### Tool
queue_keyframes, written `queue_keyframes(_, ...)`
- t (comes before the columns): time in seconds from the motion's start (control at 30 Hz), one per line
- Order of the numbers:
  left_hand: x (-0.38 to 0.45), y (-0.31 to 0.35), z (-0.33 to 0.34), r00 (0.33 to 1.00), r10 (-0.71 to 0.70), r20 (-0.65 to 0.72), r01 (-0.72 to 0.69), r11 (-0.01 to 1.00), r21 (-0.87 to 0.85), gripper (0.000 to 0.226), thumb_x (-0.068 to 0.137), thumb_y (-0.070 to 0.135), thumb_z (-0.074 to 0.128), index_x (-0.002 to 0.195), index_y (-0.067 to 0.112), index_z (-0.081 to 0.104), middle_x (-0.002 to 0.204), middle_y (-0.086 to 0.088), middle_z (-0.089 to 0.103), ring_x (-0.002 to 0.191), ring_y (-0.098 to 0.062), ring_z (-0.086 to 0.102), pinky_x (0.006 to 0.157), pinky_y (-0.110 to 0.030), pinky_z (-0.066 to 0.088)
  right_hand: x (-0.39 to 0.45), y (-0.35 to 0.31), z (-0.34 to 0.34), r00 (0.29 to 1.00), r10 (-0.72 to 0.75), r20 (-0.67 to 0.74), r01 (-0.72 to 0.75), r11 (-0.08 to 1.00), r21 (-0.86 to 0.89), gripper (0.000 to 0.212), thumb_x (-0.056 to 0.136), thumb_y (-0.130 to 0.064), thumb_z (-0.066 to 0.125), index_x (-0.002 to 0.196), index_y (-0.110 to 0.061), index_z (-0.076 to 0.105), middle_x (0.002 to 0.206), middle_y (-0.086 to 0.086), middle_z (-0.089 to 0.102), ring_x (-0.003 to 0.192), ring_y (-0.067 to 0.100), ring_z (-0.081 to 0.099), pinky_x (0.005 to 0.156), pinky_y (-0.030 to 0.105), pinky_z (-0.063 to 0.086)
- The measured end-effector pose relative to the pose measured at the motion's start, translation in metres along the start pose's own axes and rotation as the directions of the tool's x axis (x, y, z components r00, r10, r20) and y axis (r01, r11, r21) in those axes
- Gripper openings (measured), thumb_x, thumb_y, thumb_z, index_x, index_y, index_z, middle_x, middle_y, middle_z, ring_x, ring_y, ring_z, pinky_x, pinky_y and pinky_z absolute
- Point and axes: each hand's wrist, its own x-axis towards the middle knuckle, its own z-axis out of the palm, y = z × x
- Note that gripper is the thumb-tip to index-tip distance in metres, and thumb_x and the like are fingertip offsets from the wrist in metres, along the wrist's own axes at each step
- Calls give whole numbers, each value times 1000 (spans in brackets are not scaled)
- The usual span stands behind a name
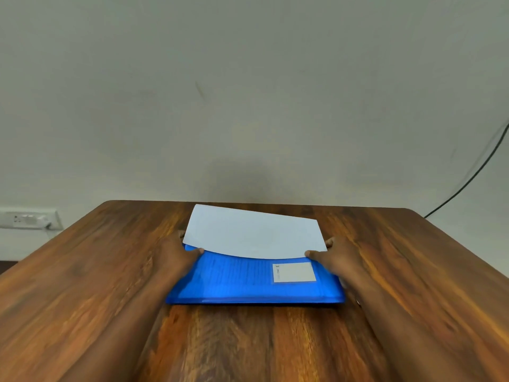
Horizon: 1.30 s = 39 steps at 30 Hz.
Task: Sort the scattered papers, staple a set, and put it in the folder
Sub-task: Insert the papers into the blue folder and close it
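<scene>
At the middle of the wooden counter, a blue plastic folder lies flat, its closed edge toward the viewer at 6 o'clock. A pale label pocket sits on the cover, toward 3 o'clock. A white sheet of paper juts from the folder's far side toward 12 o'clock; its near edge curves across the blue cover, and its far part lies over the counter. Whether this is one sheet or a stapled set cannot be told; no staple shows.

Left hand at 9 o'clock of the folder: thumb lies on the blue cover at the paper's near-left corner, the fingers run behind the sheet's left edge. It pinches the paper and folder edge there. Right hand at 3 o'clock: thumb tip touches the paper's near-right corner, one fingertip shows beside the sheet's right edge, the rest are hidden. It grips the same sheet at that side. Both forearms reach in from 6 o'clock, blurred.

Beyond the counter at 12 o'clock stands a plain pale wall. A white socket plate sits low on it at 9 o'clock. A dark cable hangs across the wall at 3 o'clock.
</scene>
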Motion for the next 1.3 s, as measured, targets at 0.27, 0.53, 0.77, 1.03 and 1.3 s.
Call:
queue_keyframes(0.27, 53, -20, 33, 998, 55, 5, -55, 994, 95, 39, 90, 16, 80, 125, 10, 65, 125, -11, 71, 110, -25, 66, 85, -28, 48, 70, -9, 27, 999, 44, 13, -44, 998, 41, 38, 85, -33, 85, 106, -18, 57, 111, 6, 70, 92, 19, 69, 79, 34, 62)
queue_keyframes(0.53, 75, -39, 55, 997, 76, -18, -71, 973, 218, 54, 93, 25, 76, 142, 9, 59, 143, -14, 59, 123, -29, 60, 104, -36, 48, 100, 4, 51, 998, 54, -34, -57, 993, -108, 43, 84, -39, 85, 110, -18, 59, 113, 4, 69, 95, 19, 66, 79, 34, 59)
queue_keyframes(0.77, 76, -38, 60, 995, 96, -14, -87, 945, 314, 45, 96, 28, 71, 136, 8, 64, 137, -13, 63, 117, -27, 62, 101, -37, 51, 100, 3, 52, 998, -8, -66, -7, 976, -218, 44, 84, -49, 82, 110, -21, 61, 113, 2, 71, 96, 18, 66, 68, 28, 50)
queue_keyframes(1.03, 66, -36, 53, 989, 142, -49, -124, 953, 276, 46, 90, 26, 78, 129, 5, 68, 128, -14, 69, 112, -28, 65, 96, -41, 54, 89, 6, 45, 997, -66, -37, 59, 984, -171, 37, 89, -47, 78, 106, -21, 59, 110, -1, 69, 94, 14, 64, 79, 32, 58)
queue_keyframes(1.3, 26, -44, 34, 976, 216, -1, -198, 898, 392, 58, 90, 44, 74, 134, 8, 62, 125, -13, 65, 106, -26, 63, 87, -38, 52, 12, 15, -22, 978, -207, -13, 178, 871, -457, 51, 77, -52, 84, 114, -22, 65, 107, -6, 67, 94, 14, 62, 79, 33, 54)
